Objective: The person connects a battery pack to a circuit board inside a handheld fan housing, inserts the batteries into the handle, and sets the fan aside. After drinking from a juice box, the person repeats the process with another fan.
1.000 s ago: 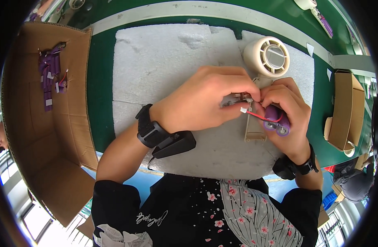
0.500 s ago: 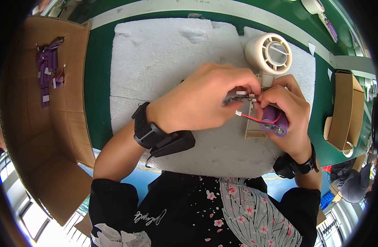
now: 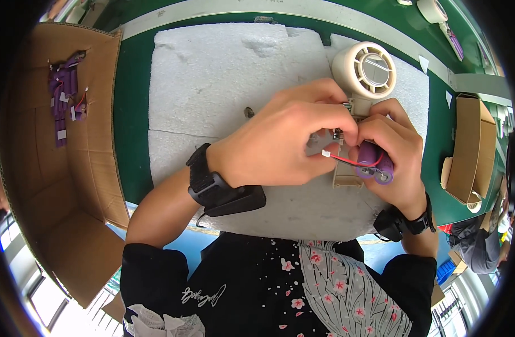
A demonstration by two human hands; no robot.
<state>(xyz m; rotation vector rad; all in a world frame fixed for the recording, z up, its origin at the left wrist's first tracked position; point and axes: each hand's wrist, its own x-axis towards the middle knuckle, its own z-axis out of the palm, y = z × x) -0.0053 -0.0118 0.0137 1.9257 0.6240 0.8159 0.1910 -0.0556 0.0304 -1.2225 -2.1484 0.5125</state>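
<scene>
A cream handheld fan (image 3: 351, 84) lies on the foam sheet with its opened handle shell (image 3: 347, 181) toward me. My left hand (image 3: 280, 132) reaches across from the left, thumb and fingers curled round a small circuit board (image 3: 337, 133) at the shell; the fingers hide most of it. My right hand (image 3: 396, 147) is closed round a purple two-cell battery pack (image 3: 375, 163) beside the shell, its fingertips meeting the left ones. From the pack a red and black lead runs left to a white plug (image 3: 326, 153), which hangs free below my left fingers.
A large cardboard box (image 3: 94, 168) at the left holds several purple battery packs (image 3: 63, 95). White foam (image 3: 207, 73) covers the green table. A black device (image 3: 240, 199) lies under my left wrist. At the right stands a smaller carton (image 3: 473, 149); another fan (image 3: 431, 11) lies far right.
My left fingers have moved over the circuit board and cover more of it; the board looks turned and lower in the shell. My right hand and the battery pack have hardly moved.
</scene>
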